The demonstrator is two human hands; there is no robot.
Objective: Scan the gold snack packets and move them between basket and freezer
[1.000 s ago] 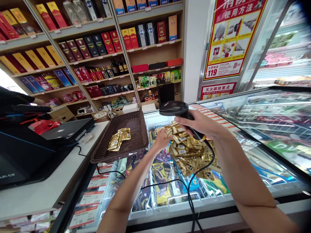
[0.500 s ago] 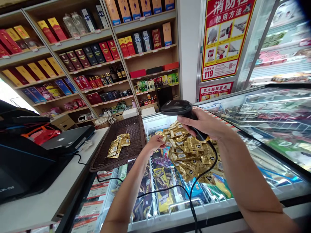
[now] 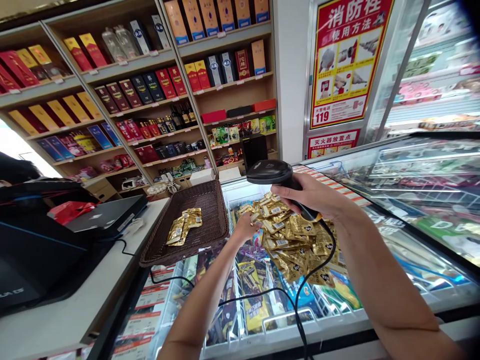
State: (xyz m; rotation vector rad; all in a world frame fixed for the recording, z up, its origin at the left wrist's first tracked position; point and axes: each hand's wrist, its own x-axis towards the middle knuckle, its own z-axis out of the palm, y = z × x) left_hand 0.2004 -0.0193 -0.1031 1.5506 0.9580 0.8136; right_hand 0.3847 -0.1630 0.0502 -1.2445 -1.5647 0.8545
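My right hand (image 3: 313, 194) is wrapped round the grip of a black barcode scanner (image 3: 270, 172), its head pointing left above a heap of gold foil packets (image 3: 290, 240). A black cable runs down from the scanner's handle. At the heap's left edge, my left hand (image 3: 245, 227) has its fingers closed on the end of a gold packet (image 3: 255, 217); the fingertips are partly hidden. Left of that hand, a brown woven basket (image 3: 208, 200) holds several gold packets (image 3: 183, 227) lying flat.
Under the heap is a chest freezer with white wire baskets (image 3: 270, 320) of wrapped ice creams (image 3: 252, 285). A white counter (image 3: 71, 310) with black equipment (image 3: 33, 245) stands left. Shelves of boxed bottles (image 3: 142, 87) line the back wall. The scanner cable (image 3: 258, 293) crosses the freezer.
My left hand has moved a little right, further against the packet heap. The scanner has shifted slightly left and down in the view. The packets in the basket are unchanged.
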